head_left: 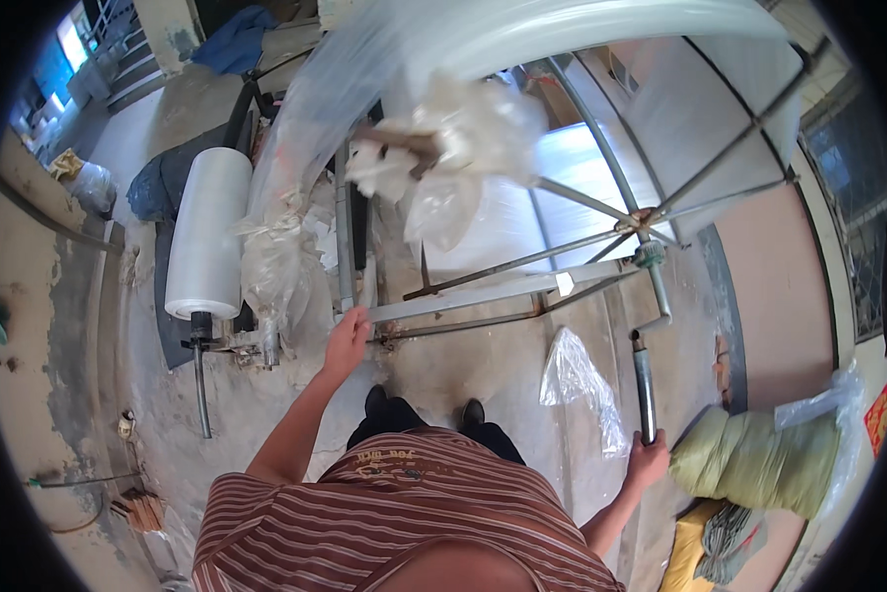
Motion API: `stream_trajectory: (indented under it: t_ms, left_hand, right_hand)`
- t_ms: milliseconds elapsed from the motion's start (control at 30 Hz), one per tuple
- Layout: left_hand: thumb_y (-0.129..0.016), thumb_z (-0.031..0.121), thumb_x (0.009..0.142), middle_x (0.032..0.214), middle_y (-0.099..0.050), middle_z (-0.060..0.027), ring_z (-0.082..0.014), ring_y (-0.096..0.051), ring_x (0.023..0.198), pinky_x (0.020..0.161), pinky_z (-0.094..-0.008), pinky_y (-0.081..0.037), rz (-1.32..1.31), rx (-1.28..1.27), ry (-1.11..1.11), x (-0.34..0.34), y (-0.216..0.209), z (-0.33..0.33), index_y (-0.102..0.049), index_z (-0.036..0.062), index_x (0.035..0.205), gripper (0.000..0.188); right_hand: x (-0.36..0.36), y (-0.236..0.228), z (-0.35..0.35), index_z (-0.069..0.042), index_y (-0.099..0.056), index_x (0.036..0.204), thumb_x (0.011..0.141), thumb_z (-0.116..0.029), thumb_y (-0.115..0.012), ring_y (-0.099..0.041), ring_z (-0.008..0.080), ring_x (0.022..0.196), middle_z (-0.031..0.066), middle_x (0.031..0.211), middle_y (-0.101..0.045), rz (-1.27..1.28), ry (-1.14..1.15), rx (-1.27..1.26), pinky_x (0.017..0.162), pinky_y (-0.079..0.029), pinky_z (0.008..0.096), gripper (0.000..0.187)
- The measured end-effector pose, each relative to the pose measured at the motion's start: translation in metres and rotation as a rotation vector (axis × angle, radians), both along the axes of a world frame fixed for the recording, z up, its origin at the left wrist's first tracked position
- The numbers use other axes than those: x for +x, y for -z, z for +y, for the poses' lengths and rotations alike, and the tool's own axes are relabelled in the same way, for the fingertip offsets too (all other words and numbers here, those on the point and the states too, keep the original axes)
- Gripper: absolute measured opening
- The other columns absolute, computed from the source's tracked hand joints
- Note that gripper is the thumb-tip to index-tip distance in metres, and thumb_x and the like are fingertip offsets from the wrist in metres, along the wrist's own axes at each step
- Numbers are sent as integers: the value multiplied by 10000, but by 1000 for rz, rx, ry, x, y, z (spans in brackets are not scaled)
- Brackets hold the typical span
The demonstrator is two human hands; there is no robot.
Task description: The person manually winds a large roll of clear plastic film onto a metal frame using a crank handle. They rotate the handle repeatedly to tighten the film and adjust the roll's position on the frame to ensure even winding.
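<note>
On worn concrete floor (502,367): gripping crank handle (645,395), below reel hub (641,219), in closed right hand (648,459), with curled left hand (347,342) at end of pale bar (463,296), unclear whether gripping. Apparently hand-turning the reel (586,203); likely calls for steady cranking, clear of bunched film (483,128).

This place is a workshop. It is shown by the metal reel frame (637,219) with its hand crank (645,395), the large roll of whitish film (209,232), the stained bare floor (493,360), the wall with peeling paint (60,286), and the pale green bundle (749,459).
</note>
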State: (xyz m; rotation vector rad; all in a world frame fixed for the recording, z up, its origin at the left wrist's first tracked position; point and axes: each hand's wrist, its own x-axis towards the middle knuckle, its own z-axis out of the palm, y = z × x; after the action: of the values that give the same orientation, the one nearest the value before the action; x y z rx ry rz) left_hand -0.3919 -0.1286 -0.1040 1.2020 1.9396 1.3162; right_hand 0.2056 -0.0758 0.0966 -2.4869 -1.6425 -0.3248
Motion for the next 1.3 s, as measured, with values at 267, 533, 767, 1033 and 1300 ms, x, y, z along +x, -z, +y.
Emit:
stream_trajectory:
  t_ms: [267, 533, 767, 1033, 1300]
  left_hand:
    - [-802, 212, 862, 1337, -585, -218, -373, -564, 1230, 1035, -477, -430, 654, 200, -455, -116, -125, 109, -441, 14, 1481, 744]
    - [-740, 259, 907, 1127, -658, -180, -383, -626, 1091, 940, -465, -477, 839, -93, -261, -261, -124, 189, -633, 41, 1163, 353]
    - [-732, 222, 881, 1016, -672, -149, -391, -637, 978, 890, -463, -488, 834, 417, 157, -95, -141, 128, -659, 27, 1045, 265]
    - [-800, 404, 853, 918, -720, -166, -406, -689, 918, 788, -480, -536, 294, -443, 350, -118, 36, 133, -707, 17, 1043, 441]
    - [-777, 485, 852, 798, -696, -216, -444, -668, 802, 705, -508, -508, 710, -371, 314, -96, -35, 138, -756, 50, 921, 441]
  right_hand:
    - [33, -39, 25, -135, -609, 916, 840, -134, -700, -684, 403, 738, 122, 857, -714, -299, 108, 277, 614, -498, 549, 118]
    - [52, -65, 63, -101, -571, 893, 817, -87, -671, -665, 401, 788, 139, 845, -671, -291, 27, 376, 660, -498, 525, 126]
    - [63, -51, 43, -122, -572, 932, 792, -79, -678, -682, 375, 804, 105, 889, -663, -308, 6, 309, 651, -529, 505, 181]
    - [41, -57, 44, -145, -572, 922, 801, -114, -701, -682, 339, 795, 72, 887, -654, -270, 14, 276, 625, -523, 481, 180]
    - [53, -84, 49, -127, -593, 914, 792, -122, -705, -685, 342, 815, 83, 885, -654, -176, 7, 265, 669, -537, 478, 165]
